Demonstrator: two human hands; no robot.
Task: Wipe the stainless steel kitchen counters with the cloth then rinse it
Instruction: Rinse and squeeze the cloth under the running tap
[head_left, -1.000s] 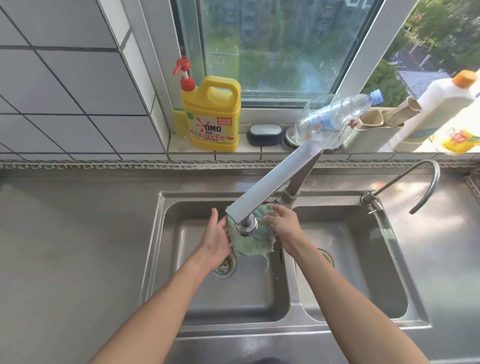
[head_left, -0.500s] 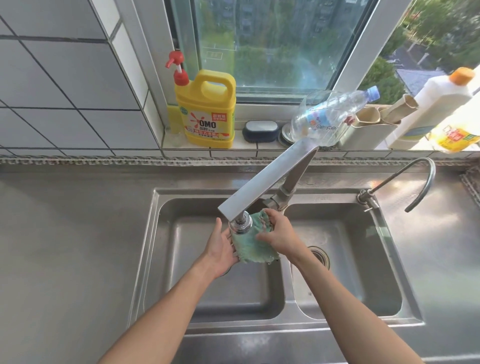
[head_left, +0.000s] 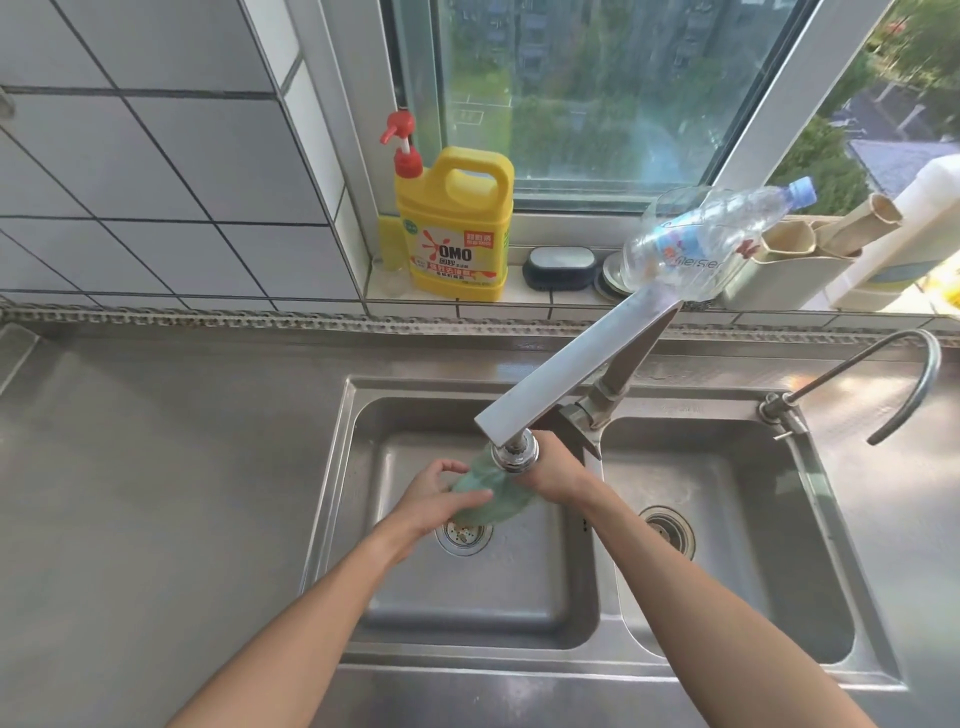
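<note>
A green cloth (head_left: 493, 496) is bunched between both my hands over the left sink basin (head_left: 467, 613), directly under the nozzle of the flat steel faucet (head_left: 571, 374). My left hand (head_left: 431, 501) holds the cloth's left end with thumb and fingers curled round it. My right hand (head_left: 556, 475) grips its right end; the nozzle hides part of that hand. The stainless steel counter (head_left: 156, 493) stretches to the left of the sink.
A right basin (head_left: 737, 545) with its drain lies beside the left one. A thin curved tap (head_left: 904, 384) stands at the back right. On the window sill sit a yellow detergent jug (head_left: 457, 234), a dark soap dish (head_left: 560, 267), a clear plastic bottle (head_left: 711, 239) and a white bottle (head_left: 904, 244).
The cloth, spread flat between my hands before, is now bunched into a roll. Both hands have dropped lower into the left basin, my left hand closing round the cloth's end.
</note>
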